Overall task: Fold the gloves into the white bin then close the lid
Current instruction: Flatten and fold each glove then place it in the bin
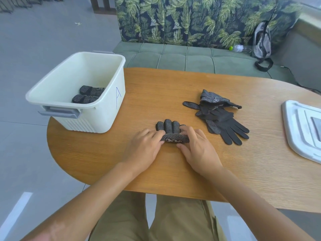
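Note:
A black dotted glove (171, 132) lies on the wooden table (156, 91) in front of me, its cuff end folded up over the palm and its fingers pointing away. My left hand (145, 146) pinches the left end of the fold. My right hand (198, 146) pinches the right end, thumb under the edge. The white bin (57, 87) stands open at the table's left end with two folded gloves (89, 95) inside. A loose pile of black gloves (218, 115) lies to the right. The white lid (302, 129) rests flat at the right edge.
A green padded bench (191, 56) with a leaf-print back runs behind the table. On it lie a plastic bottle (238, 48) and a grey backpack (261, 42). The bin overhangs the table's left edge. My knees show below the near edge.

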The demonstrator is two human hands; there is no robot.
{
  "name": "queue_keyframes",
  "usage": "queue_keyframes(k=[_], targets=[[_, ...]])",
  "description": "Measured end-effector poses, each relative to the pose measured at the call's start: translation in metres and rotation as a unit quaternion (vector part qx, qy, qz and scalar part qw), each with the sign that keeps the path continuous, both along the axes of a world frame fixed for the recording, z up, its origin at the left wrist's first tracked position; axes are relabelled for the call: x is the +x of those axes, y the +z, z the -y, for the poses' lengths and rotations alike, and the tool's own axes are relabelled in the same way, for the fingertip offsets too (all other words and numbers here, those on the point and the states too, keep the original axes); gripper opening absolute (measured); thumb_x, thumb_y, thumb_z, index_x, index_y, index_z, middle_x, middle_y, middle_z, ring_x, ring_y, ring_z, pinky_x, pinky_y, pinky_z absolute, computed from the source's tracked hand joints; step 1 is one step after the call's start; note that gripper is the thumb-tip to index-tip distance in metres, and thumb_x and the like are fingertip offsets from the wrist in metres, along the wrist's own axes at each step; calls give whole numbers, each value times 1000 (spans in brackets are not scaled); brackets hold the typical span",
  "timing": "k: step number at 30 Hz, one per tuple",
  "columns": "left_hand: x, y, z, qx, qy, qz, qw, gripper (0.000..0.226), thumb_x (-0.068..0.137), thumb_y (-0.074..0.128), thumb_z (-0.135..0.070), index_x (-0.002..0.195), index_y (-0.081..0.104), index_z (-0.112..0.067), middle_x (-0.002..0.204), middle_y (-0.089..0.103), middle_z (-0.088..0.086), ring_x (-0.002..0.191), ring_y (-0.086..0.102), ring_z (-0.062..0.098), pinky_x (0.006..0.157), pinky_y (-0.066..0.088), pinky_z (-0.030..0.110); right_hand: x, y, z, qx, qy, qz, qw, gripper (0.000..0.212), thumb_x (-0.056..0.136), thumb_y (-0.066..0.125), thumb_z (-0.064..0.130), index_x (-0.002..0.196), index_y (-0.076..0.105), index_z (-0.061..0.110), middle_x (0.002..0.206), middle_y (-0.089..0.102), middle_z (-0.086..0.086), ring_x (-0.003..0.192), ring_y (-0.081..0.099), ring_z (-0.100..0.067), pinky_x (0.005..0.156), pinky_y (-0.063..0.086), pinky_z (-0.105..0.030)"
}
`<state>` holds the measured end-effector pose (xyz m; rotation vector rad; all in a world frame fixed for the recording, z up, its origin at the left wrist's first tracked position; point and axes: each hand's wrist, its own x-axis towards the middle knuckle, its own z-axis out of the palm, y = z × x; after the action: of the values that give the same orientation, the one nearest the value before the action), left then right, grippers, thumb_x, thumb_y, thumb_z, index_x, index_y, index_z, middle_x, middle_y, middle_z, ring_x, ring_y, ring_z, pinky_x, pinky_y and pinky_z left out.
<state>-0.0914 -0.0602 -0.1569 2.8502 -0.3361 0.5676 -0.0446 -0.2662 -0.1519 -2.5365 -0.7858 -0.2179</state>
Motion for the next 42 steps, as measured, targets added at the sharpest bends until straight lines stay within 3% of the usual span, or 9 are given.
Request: queue_keyframes(k=[5,8,12,17,22,25,27,35,42], targets=[[9,14,1,-112,53,-48,991,28,100,57,-36,123,60,-20,103,71,1,97,64,20,74,53,37,12,9,-5,33,-67,-69,995,33,95,54,46,120,53,25,100,52,3,80,58,-15,73,49,-33],[19,17,-2,-164,75,-86,980,29,100,52,-45,119,57,-24,104,70,1,95,65,19,77,53,40,27,15,-11,35,-77,-101,991,35,96,51,48,121,55,23,87,54,5,75,56,-15,66,45,-32],[37,27,-4,-204,113,-127,964,27,97,56,-47,110,62,-24,77,70,-1,58,60,15,58,50,36,48,20,-21,28,-90,-144,985,37,98,50,45,121,56,17,72,58,3,62,56,-12,54,46,-31],[57,37,-6,-194,130,-170,957,22,94,62,-42,94,66,-21,70,66,-1,56,53,13,49,31,28,67,23,-30,-15,-110,-169,979,39,96,52,49,112,60,14,75,58,3,65,56,-11,49,40,-26],[68,36,-9,-146,125,-178,965,23,92,67,-40,97,67,-18,89,61,-1,68,51,11,53,29,24,72,23,-32,-42,-124,-144,981,39,91,57,53,104,65,18,81,62,2,73,60,-16,61,48,-29],[74,36,-13,-169,94,-202,960,27,91,70,-33,113,64,-19,113,61,-1,99,59,14,81,45,28,71,26,-32,-44,-103,-125,986,39,91,62,48,114,64,17,107,58,-2,88,58,-19,73,48,-31],[77,39,-11,-168,70,-229,956,31,94,68,-27,124,61,-19,121,61,-2,110,58,14,89,41,25,76,31,-33,-50,-72,-151,985,40,91,65,42,122,62,16,119,56,-4,96,59,-20,82,50,-33],[102,39,-11,-166,44,-336,926,21,96,64,-17,117,64,-21,119,64,0,104,64,21,88,51,35,90,52,-45,-120,-53,-239,962,31,92,67,32,118,65,16,115,64,-5,99,61,-20,80,51,-31],[107,37,-18,-153,21,-326,933,20,95,66,-14,114,68,-18,118,63,3,111,57,20,93,43,31,86,58,-50,-142,-55,-245,958,28,94,64,28,119,64,13,116,63,-7,100,62,-23,83,54,-35]])
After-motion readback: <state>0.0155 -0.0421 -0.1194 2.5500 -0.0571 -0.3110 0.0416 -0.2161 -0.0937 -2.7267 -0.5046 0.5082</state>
